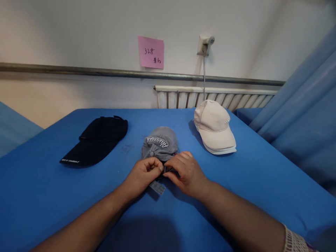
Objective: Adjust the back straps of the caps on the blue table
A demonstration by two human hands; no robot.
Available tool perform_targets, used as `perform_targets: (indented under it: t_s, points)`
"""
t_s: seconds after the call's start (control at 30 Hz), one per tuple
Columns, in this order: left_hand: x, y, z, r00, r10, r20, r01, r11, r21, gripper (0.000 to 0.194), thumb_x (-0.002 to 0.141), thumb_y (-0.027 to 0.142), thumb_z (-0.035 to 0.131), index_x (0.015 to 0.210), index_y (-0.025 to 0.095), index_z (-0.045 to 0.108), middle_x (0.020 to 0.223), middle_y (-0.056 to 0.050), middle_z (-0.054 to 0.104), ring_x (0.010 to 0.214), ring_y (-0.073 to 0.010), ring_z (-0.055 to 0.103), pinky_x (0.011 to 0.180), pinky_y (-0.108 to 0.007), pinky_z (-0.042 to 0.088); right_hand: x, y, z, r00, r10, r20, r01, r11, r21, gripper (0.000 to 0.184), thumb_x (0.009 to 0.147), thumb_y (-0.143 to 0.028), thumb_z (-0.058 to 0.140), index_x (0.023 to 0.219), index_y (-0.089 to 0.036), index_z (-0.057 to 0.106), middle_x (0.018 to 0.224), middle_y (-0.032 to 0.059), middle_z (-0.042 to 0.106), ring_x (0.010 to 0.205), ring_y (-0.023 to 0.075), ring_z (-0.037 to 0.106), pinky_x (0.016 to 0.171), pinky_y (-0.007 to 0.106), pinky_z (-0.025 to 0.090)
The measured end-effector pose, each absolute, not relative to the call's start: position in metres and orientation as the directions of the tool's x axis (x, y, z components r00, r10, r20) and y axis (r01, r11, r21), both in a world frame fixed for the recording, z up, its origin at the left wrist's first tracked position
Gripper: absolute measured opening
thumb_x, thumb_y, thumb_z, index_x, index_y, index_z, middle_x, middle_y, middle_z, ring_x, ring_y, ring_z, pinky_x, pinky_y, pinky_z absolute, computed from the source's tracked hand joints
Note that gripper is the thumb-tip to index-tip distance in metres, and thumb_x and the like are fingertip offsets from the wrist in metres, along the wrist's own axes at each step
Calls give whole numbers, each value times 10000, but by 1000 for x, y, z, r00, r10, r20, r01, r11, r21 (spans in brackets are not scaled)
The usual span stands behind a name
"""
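Observation:
A grey baseball cap [163, 140] with white lettering lies in the middle of the blue-covered table, its back toward me. My left hand [147, 174] pinches the cap's adjustment strap close to the buckle. Below those fingers the loose end of the strap [157, 188] hangs out. From the other side, my right hand [186, 172] grips the dark buckle [166, 169] between thumb and fingers. Both hands nearly meet there, and the fingertips partly cover the buckle.
On the left lies a black cap [101, 140]. Stacked cream and white caps [214, 122] sit at the right rear. Behind the blue table [65, 203] are a radiator [183, 99], a metal rail [105, 71] and a wall socket [203, 46]. Blue curtains [301, 105] hang at right.

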State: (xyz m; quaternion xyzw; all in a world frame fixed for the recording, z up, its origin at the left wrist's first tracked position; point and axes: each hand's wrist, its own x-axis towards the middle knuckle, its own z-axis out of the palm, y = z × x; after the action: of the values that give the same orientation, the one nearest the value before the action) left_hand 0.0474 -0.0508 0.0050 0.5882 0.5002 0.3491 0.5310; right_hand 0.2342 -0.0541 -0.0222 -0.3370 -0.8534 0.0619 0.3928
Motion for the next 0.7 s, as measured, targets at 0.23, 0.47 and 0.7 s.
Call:
perform_targets:
  t_s: [0.23, 0.47, 0.7]
  points:
    - [42, -51, 6, 291, 954, -76, 197, 18, 980, 320, 837, 428, 617, 654, 168, 587, 587, 37, 452, 568, -104, 384, 534, -236, 321, 235, -53, -25, -424, 622, 659, 512, 764, -392, 115, 945, -300, 645, 992, -203, 605, 864, 41, 692, 810, 211, 598, 788, 362, 401]
    - [17, -39, 4, 418, 908, -1, 244, -112, 963, 391, 863, 513, 615, 740, 155, 709, 623, -2, 527, 594, -116, 426, 551, -248, 312, 240, -51, -25, -380, 657, 651, 471, 743, -475, 130, 922, -275, 659, 1015, -201, 605, 879, 35, 690, 816, 201, 617, 781, 356, 415]
    - [12, -37, 5, 517, 849, -110, 223, -9, 975, 263, 753, 391, 795, 805, 148, 710, 669, 5, 572, 621, -108, 481, 588, -237, 378, 243, -48, -25, -340, 650, 679, 425, 751, -506, 134, 922, -293, 667, 1013, -211, 614, 893, 40, 712, 808, 203, 633, 762, 350, 431]
